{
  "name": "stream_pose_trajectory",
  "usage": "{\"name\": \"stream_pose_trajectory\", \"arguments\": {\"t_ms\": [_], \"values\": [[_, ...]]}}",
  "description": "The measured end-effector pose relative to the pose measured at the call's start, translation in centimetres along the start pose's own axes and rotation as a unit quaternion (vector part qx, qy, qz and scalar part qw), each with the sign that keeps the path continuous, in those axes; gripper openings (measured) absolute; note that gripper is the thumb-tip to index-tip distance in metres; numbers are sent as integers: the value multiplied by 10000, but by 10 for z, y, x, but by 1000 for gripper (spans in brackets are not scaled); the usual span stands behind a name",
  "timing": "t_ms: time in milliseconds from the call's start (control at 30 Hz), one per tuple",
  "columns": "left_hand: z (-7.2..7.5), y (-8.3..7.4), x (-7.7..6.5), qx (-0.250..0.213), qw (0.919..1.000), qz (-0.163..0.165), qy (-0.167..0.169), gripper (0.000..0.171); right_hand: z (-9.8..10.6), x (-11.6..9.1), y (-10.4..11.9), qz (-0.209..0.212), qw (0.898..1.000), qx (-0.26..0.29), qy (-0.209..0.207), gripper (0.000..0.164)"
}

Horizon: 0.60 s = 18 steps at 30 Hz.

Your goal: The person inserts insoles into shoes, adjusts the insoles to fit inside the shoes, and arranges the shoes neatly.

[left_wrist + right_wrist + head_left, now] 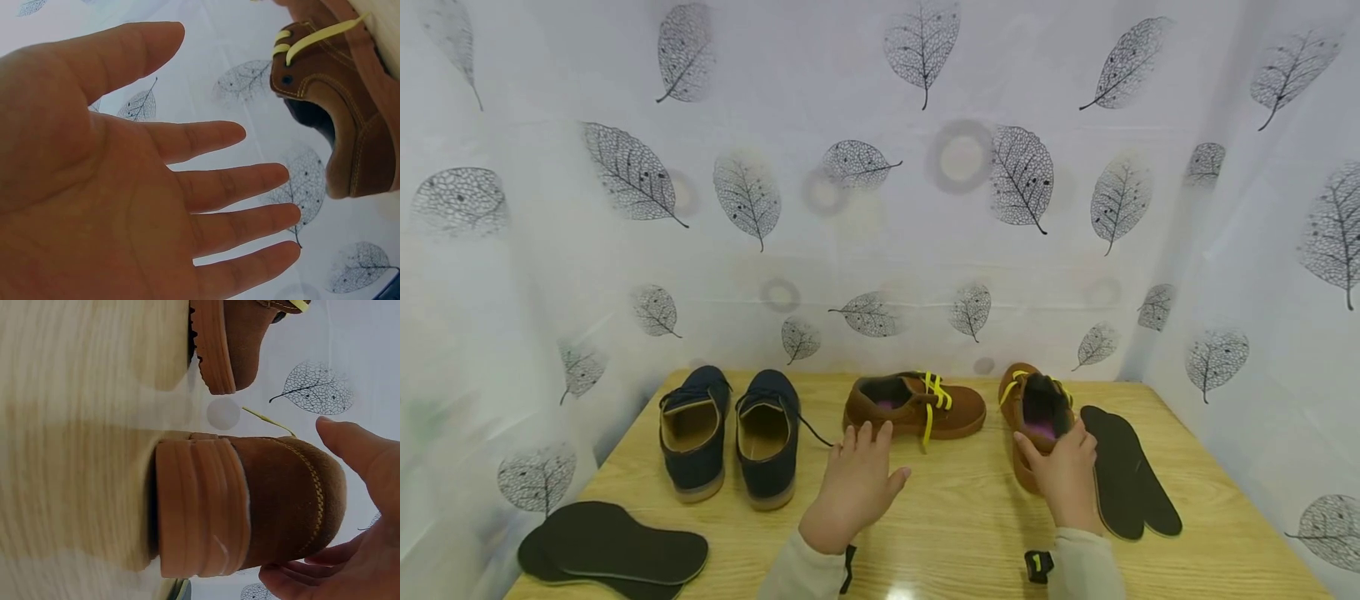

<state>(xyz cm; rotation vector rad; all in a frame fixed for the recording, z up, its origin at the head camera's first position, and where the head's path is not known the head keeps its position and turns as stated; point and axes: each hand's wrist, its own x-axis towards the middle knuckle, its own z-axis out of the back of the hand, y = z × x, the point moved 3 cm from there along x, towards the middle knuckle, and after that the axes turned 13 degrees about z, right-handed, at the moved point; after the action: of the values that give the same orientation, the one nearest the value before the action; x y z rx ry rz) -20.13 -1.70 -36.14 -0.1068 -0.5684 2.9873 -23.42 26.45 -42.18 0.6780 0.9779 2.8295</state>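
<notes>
My left hand [855, 483] hovers palm down, fingers spread and holding nothing, in front of a brown shoe [958, 417] with yellow laces lying sideways. In the left wrist view that shoe's heel [375, 150] is apart from the fingers. My right hand [1063, 475] straddles the heel of the other brown shoe [1017, 379], which points away and shows a purple patch inside. In the right wrist view the thumb stands clear of this heel [281, 500], while the fingers lie along its far side; their contact is partly hidden.
Two dark blue shoes [693, 454] [767, 479] stand at the left, one lace trailing. Black insoles [617, 546] lie stacked at the front left, and another pair of black insoles [1123, 475] lies right of the right hand. A leaf-patterned curtain [880, 250] encloses the wooden table [955, 533].
</notes>
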Motion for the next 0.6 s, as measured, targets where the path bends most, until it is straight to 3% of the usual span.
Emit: {"name": "stream_pose_trajectory", "arguments": {"t_ms": [300,600], "values": [[1,1,-1,-58,10000,37,37,65,-11,-2,-14,-229,9992,179,273,99],[2,0,-2,-106,9999,-3,3,64,-13,-1,-17,-262,9996,77,95,101]]}}
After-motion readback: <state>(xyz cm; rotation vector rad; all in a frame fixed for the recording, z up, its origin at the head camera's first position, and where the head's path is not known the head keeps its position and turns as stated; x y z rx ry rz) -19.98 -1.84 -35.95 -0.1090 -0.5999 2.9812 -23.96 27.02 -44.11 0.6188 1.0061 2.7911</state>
